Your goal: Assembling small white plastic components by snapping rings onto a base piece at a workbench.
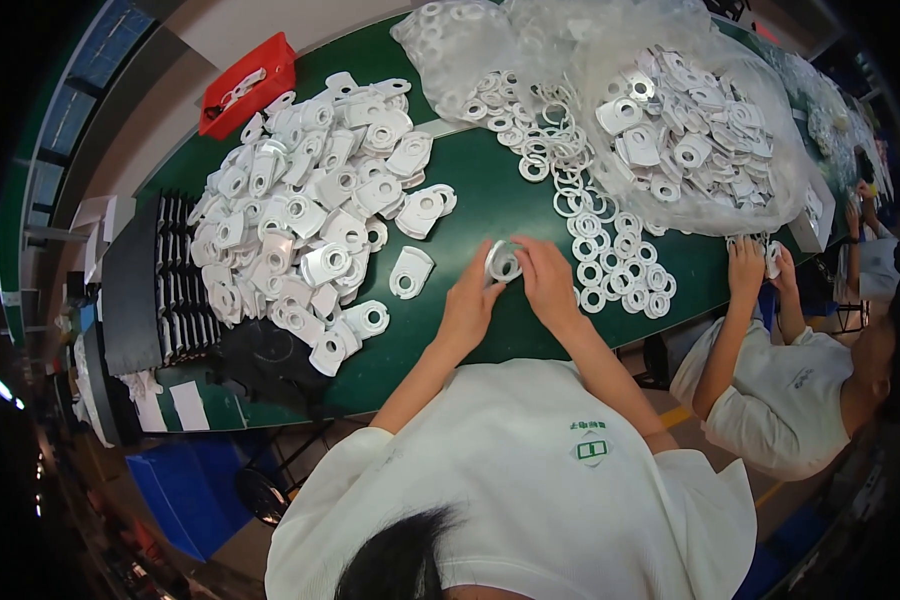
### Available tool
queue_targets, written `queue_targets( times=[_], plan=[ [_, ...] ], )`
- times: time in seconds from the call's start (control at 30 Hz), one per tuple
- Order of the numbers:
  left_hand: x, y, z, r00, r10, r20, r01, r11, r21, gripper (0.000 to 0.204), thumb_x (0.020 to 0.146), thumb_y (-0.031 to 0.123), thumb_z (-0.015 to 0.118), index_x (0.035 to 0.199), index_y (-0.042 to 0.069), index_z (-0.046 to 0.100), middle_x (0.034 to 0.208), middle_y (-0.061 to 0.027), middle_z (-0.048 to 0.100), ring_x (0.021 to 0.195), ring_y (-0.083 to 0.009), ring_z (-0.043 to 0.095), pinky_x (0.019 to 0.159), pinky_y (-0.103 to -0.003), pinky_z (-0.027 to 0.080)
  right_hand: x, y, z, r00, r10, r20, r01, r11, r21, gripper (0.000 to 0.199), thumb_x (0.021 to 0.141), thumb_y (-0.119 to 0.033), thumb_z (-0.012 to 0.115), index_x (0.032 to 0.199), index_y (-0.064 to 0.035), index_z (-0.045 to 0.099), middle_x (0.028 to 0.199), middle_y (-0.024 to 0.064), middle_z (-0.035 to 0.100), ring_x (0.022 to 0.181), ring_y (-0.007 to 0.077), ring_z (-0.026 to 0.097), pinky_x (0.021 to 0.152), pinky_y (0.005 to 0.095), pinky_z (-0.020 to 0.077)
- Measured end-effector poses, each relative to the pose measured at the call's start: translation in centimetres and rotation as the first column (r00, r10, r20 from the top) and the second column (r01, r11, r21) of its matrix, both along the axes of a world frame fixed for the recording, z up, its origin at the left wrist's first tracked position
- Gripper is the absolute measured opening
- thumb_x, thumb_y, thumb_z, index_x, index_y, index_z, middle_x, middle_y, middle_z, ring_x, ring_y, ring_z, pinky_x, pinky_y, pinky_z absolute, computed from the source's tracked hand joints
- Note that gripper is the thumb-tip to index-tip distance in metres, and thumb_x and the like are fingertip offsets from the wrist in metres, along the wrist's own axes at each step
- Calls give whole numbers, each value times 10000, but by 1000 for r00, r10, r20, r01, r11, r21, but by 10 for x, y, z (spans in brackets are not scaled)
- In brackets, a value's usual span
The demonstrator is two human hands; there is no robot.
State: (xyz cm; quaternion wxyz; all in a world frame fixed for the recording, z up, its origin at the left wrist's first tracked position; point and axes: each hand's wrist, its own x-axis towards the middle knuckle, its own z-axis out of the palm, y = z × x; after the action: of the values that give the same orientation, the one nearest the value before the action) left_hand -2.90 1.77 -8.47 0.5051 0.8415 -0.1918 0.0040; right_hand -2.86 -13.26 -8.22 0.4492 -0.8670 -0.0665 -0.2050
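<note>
Both of my hands meet over the green table, at its near side. My left hand (468, 303) and my right hand (547, 284) grip one white plastic part with a round hole (503, 263) between their fingertips. Whether a loose ring is pressed onto that part I cannot tell. To the left lies a single flat white plate with a hole (410, 272), beside a large heap of similar white parts (310, 195). Close on the right, a spread of thin white rings (625, 262) runs back toward a clear plastic bag.
A clear bag (785, 190) full of white parts stands at the back right, near a co-worker's hands (745, 265). A red bin (272, 78) sits at the far left. Stacked black trays (135, 290) and a black bundle (265, 355) line the left side of the green table (475, 165).
</note>
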Motion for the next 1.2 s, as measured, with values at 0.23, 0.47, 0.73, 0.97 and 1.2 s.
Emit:
queue_targets(
  times=[0.23,0.47,0.73,0.97,1.2],
  plan=[
    [20,6,0,983,184,-22,-168,933,319,379,864,15,497,1238,32,435,1051,-270,566,878,-461,564,703,-484,463,9,9,-9,999,17,47,-18,1000,21,179,844,-25,556,1020,-40,583,866,162,587,767,341,552,662,403,445],
    [39,41,12,491,-381,-784,-8,897,-441,352,855,143,564,1193,60,515,900,-73,641,737,-138,637,540,-196,416,13,7,2,978,97,-187,-16,920,390,165,887,-35,528,1050,-20,507,744,114,583,632,212,561,586,304,436],
    [25,42,19,782,-157,-604,49,980,-192,290,872,113,557,1143,10,554,907,-106,644,741,-168,638,578,-255,458,7,14,15,992,36,124,-58,983,175,175,900,-33,509,1072,-26,483,752,61,569,646,104,516,569,244,406],
    [31,96,12,605,-123,-786,-313,872,-377,372,903,178,550,1225,6,480,991,-132,641,832,-181,644,637,-238,496,15,-41,10,955,62,-290,63,913,403,209,929,-78,451,1124,-18,497,731,8,544,629,82,473,611,217,387],
    [19,36,29,652,-335,-680,-304,706,-640,441,901,191,557,1283,23,414,1137,-161,592,962,-211,619,703,-243,520,25,-57,-38,979,-117,-165,101,990,-99,175,815,-141,634,950,-31,642,929,117,647,879,309,594,774,373,471]
  ],
)
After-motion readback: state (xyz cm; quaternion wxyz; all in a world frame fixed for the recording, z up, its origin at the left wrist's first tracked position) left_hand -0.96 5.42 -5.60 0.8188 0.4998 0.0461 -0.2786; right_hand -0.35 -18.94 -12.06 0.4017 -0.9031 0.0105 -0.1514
